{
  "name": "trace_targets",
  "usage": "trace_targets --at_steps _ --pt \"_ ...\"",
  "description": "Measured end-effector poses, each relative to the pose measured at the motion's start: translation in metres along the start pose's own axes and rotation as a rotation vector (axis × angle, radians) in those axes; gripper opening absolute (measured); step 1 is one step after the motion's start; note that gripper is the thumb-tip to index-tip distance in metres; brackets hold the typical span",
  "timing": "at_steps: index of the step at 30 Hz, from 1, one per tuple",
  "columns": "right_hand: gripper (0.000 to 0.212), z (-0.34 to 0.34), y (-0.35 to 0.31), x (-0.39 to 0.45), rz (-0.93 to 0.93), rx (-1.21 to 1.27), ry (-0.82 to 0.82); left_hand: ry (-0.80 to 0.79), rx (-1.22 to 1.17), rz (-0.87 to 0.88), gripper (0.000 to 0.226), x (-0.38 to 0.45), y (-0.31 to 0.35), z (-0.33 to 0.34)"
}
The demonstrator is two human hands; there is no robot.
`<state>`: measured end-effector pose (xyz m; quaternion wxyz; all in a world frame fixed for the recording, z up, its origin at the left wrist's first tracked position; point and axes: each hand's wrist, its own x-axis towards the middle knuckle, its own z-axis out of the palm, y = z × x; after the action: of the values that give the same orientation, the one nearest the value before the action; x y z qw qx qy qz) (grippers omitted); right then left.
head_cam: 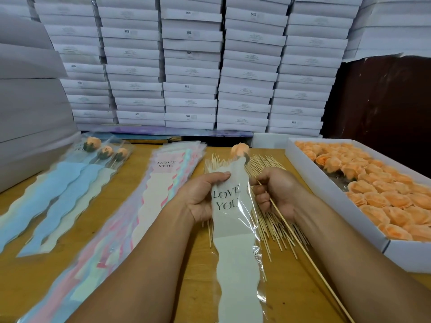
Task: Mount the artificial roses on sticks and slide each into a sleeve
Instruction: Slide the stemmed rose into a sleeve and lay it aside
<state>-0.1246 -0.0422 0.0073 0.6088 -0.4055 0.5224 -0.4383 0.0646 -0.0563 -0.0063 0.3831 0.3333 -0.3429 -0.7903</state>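
My left hand [203,197] grips a pale sleeve [235,252] printed "LOVE YOU" near its upper end. My right hand [277,194] pinches a wooden stick [310,259] that runs down to the lower right. An orange rose [240,150] sits at the stick's far end, just beyond the sleeve's top edge. Whether the rose is inside the sleeve I cannot tell. Beneath both hands lies a pile of loose sticks [268,220].
A white tray [335,192] full of orange roses [382,190] stands at the right. A stack of unused sleeves [149,201] lies at centre left. Three sleeved roses [102,150] lie at far left on the wooden table [182,271]. White boxes [191,66] are stacked behind.
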Motion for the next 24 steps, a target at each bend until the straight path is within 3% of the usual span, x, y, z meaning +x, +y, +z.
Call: trace_targets --at_steps 3,9,20,24 --pt "0.024 -0.003 -0.004 -0.003 0.062 0.038 -0.084 0.0 0.001 -0.009 0.044 0.001 0.0 0.0" --pt "0.027 -0.004 -0.003 -0.006 0.085 -0.036 -0.151 -0.016 -0.009 -0.015 0.028 -0.001 -0.001 -0.001" --pt "0.027 -0.009 -0.007 -0.004 0.131 0.15 -0.27 -0.019 0.002 -0.01 0.04 -0.002 -0.002 0.0" --pt "0.026 -0.011 -0.005 0.004 0.117 0.013 -0.227 -0.046 0.019 -0.016 0.019 -0.003 -0.004 -0.004"
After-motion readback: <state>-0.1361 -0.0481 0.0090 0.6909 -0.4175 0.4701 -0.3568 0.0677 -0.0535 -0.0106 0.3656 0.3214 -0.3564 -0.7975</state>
